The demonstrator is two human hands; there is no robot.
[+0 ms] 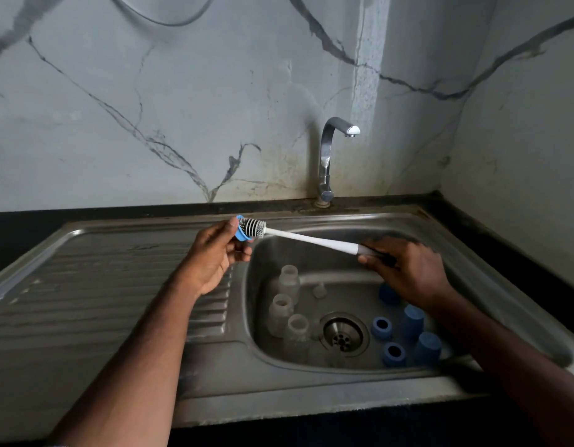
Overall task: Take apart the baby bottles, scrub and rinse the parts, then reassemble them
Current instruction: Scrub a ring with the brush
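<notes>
My left hand (pixel 214 250) pinches a blue bottle ring (pixel 241 233) above the left rim of the sink basin (pixel 311 243). The bristle head of a white bottle brush (pixel 311 237) is pushed into that ring. My right hand (pixel 408 269) grips the brush's grey handle end over the basin. In the basin stand three clear bottle bodies (pixel 280 312) on the left, and a small clear teat (pixel 319 290) lies behind the drain. Several blue caps and rings (pixel 413 321) lie on the right side, one partly hidden under my right hand.
A chrome tap (pixel 327 156) rises behind the basin, no water running. The ridged steel draining board (pixel 101 285) spreads to the left. A drain strainer (pixel 343 333) sits mid-basin. A black counter edge (pixel 505 227) and marble wall surround the sink.
</notes>
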